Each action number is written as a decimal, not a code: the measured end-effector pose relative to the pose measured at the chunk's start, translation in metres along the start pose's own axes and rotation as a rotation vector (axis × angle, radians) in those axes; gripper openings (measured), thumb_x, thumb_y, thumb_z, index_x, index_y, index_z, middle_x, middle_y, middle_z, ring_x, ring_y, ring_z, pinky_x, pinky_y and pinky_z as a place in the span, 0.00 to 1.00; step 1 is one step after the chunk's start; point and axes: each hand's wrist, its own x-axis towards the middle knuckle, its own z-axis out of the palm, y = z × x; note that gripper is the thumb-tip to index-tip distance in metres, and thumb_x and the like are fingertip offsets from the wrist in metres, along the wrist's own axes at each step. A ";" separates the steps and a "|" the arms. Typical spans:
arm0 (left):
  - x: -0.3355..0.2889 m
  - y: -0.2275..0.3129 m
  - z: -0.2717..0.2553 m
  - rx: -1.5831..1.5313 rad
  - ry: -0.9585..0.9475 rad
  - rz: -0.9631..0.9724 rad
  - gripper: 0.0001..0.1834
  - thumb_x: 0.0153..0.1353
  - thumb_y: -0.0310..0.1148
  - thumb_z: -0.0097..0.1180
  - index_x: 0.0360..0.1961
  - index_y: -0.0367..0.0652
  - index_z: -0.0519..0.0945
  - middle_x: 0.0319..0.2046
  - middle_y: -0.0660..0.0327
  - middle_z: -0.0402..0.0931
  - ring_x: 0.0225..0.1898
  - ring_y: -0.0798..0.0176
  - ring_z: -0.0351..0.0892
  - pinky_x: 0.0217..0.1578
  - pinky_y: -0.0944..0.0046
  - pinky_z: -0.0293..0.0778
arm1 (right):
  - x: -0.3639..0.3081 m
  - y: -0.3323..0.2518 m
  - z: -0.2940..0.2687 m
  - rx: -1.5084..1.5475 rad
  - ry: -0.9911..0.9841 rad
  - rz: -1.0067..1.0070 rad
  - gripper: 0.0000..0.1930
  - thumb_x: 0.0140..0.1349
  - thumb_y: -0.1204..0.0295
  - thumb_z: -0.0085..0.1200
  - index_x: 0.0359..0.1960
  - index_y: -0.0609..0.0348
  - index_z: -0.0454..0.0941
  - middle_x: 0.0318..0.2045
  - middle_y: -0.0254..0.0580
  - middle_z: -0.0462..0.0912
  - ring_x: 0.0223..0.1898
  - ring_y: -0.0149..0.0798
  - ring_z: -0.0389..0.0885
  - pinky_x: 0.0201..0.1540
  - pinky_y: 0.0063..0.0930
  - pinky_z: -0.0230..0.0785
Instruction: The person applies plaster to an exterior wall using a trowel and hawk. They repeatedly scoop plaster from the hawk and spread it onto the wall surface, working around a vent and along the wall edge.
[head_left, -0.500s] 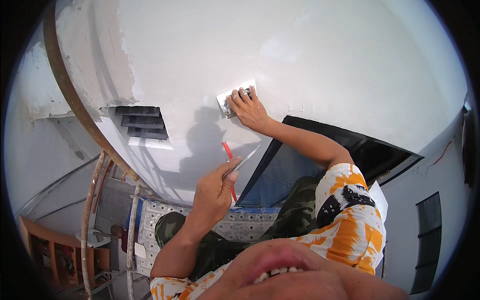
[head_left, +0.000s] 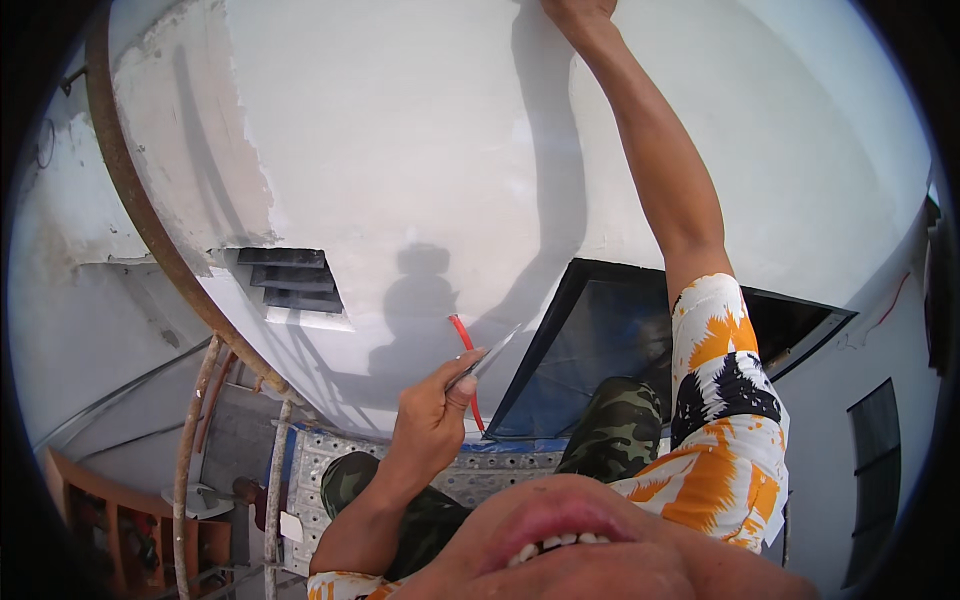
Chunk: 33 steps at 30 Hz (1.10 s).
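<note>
In my left hand [head_left: 432, 418], low in front of me, a putty knife [head_left: 497, 352] is pinched between thumb and fingers, its thin blade seen nearly edge-on and pointing up to the right. My right arm is stretched far up along the pale plastered wall [head_left: 400, 150]. Only the wrist and back of my right hand [head_left: 580, 8] show at the upper edge; its fingers and anything in them are cut off. A red conduit [head_left: 465, 365] sticks out from the wall just behind the knife.
A black-framed window [head_left: 600, 320] is before my knees, a louvred vent [head_left: 290, 280] to its left. Beneath me is a perforated metal platform [head_left: 330, 450]. A rusty curved pole [head_left: 150, 215] and scaffold bars [head_left: 190, 440] stand at left. Below them is a wooden cabinet [head_left: 105, 490].
My right hand, which was pressing a flat putty spreader on the wall near the middle, has swept upward to the picture's edge. My left hand keeps the knife, almost unmoved.
</note>
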 end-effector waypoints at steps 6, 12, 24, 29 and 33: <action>-0.009 0.007 -0.007 0.029 0.014 -0.009 0.21 0.76 0.40 0.50 0.57 0.32 0.79 0.42 0.52 0.85 0.45 0.66 0.78 0.50 0.65 0.73 | -0.145 -0.092 0.043 0.014 -0.039 -0.401 0.26 0.59 0.78 0.49 0.62 0.55 0.72 0.59 0.49 0.76 0.60 0.55 0.74 0.66 0.56 0.61; -0.007 0.007 -0.010 0.024 0.076 -0.015 0.22 0.76 0.41 0.50 0.56 0.30 0.79 0.41 0.52 0.85 0.44 0.66 0.79 0.49 0.65 0.73 | -0.314 -0.085 0.027 0.056 -0.436 -0.670 0.25 0.66 0.69 0.48 0.65 0.62 0.69 0.61 0.55 0.73 0.63 0.54 0.72 0.69 0.58 0.58; -0.002 0.008 -0.003 -0.016 0.081 0.007 0.23 0.75 0.42 0.51 0.56 0.30 0.79 0.41 0.55 0.84 0.44 0.67 0.78 0.48 0.65 0.73 | -0.021 0.052 -0.023 0.013 0.327 -0.178 0.15 0.72 0.72 0.44 0.50 0.67 0.79 0.53 0.60 0.81 0.52 0.59 0.79 0.58 0.54 0.69; -0.007 0.006 -0.003 0.004 0.091 0.008 0.23 0.75 0.42 0.51 0.55 0.29 0.79 0.41 0.56 0.84 0.44 0.67 0.78 0.49 0.66 0.73 | 0.005 0.060 -0.024 -0.004 0.044 -0.056 0.15 0.70 0.73 0.44 0.52 0.62 0.80 0.52 0.54 0.82 0.53 0.58 0.78 0.58 0.51 0.68; -0.012 0.005 -0.002 -0.114 0.201 -0.014 0.23 0.75 0.42 0.52 0.55 0.28 0.79 0.41 0.55 0.84 0.42 0.66 0.79 0.48 0.66 0.74 | -0.097 0.028 -0.004 0.001 0.053 -0.240 0.15 0.69 0.70 0.48 0.53 0.59 0.81 0.54 0.50 0.81 0.54 0.57 0.77 0.59 0.52 0.65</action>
